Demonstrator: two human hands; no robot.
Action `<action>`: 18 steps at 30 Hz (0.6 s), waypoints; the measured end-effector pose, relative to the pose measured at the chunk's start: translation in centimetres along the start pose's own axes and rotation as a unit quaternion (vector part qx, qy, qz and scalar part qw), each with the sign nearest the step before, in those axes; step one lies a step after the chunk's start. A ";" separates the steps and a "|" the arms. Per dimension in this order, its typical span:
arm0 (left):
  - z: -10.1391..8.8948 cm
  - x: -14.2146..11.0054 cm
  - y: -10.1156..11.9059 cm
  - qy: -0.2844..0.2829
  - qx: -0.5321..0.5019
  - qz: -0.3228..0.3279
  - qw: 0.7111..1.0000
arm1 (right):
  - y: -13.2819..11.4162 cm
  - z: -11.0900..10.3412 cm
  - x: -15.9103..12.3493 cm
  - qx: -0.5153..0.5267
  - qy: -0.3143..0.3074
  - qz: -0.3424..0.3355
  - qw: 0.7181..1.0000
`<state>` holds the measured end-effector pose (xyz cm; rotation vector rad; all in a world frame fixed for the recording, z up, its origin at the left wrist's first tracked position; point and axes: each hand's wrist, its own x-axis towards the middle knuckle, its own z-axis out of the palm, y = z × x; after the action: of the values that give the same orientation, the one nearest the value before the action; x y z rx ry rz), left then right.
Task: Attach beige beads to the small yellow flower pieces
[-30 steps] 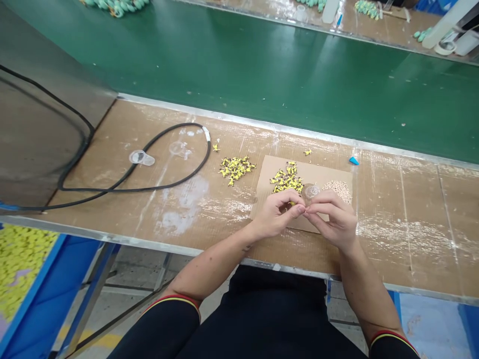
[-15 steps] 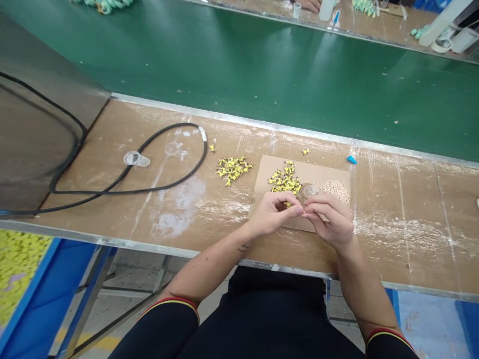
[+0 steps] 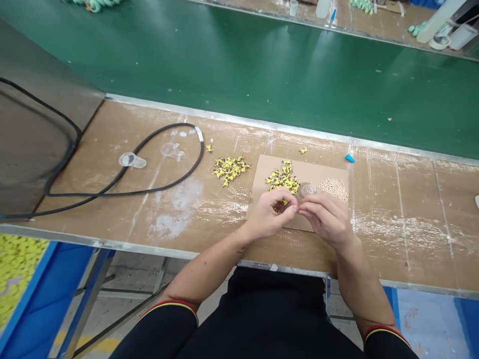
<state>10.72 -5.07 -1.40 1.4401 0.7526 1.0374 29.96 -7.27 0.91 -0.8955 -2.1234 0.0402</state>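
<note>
Along the far side of my workplace ran a broad, smooth green surface [image 3: 239, 75], flecked with bits of debris. Nearer me stood a long counter [image 3: 374, 244] covered in brown board under shiny, wrinkled clear film. On its left lay a loop of thick black rubbery cable [image 3: 149, 191]; on its right, a flat, matte cardboard sheet [image 3: 260, 182].

My left hand [image 3: 266, 217] and right hand [image 3: 331, 219] met above the sheet's near part. Each grip was pinched, thumb to forefinger, on what seemed to be one tiny piece; the fingertips hid it, so I could not tell its shape.

As for progress, that piece was in hand, not yet set down. Plenty lay loose: a jagged yellow-and-dark heap [image 3: 281, 178] on the sheet, just beyond my left hand, and a mound of pale little pieces [image 3: 334, 189], seemingly rings, beyond my right. A second yellow heap [image 3: 231, 170] lay on the counter left of the sheet; whether it was finished work or stock, I could not tell.

Between the sheet's two piles sat a clear, round plastic container [image 3: 308, 190]. Smaller still were a blue pointed cap [image 3: 350, 158] past the sheet's far right corner and two stray yellow pieces, one beyond the sheet [image 3: 303, 150], one near the cable.
</note>
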 end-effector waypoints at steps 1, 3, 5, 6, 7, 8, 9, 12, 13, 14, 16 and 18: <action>0.1 0.0 -0.1 -0.007 -0.039 -0.013 0.999 | -0.1 0.1 0.0 0.022 0.007 0.007 1.000; 0.3 0.1 -0.2 -0.030 -0.126 -0.049 0.990 | -0.3 0.5 -0.1 0.068 0.021 0.029 0.997; 0.4 0.0 -0.4 -0.057 -0.191 -0.087 0.976 | -0.6 0.8 -0.2 0.105 0.027 0.052 0.993; 0.5 0.0 -0.5 -0.064 -0.208 -0.100 0.971 | -0.7 0.9 -0.2 0.120 0.025 0.063 0.990; 0.6 0.0 -0.6 -0.066 -0.215 -0.107 0.968 | -0.7 0.9 -0.2 0.132 0.021 0.072 0.988; 0.6 0.0 -0.7 -0.065 -0.216 -0.111 0.968 | -0.7 0.9 -0.2 0.140 0.014 0.078 0.987; 0.6 0.0 -0.7 -0.057 -0.215 -0.113 0.968 | -0.6 0.7 -0.2 0.143 0.006 0.084 0.986; 0.3 0.0 -0.9 -0.002 -0.229 -0.124 0.966 | 0.5 -0.6 -0.4 0.121 -0.013 0.105 0.987; 0.1 0.1 -0.9 0.024 -0.244 -0.130 0.961 | 1.1 -1.2 -0.5 0.108 -0.019 0.117 0.987; -0.1 0.3 -0.8 0.051 -0.260 -0.133 0.955 | 1.7 -1.7 -0.7 0.095 -0.030 0.133 0.986; -0.6 0.6 -0.6 0.103 -0.287 -0.133 0.943 | 3.1 -2.5 -1.2 0.070 -0.055 0.170 0.981; -1.0 0.9 -0.4 0.143 -0.294 -0.124 0.937 | 4.2 -2.8 -1.7 0.062 -0.093 0.198 0.974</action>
<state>10.27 -3.77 -1.66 0.6713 0.7242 1.1610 35.07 -5.85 0.31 -1.2670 -2.0494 0.4735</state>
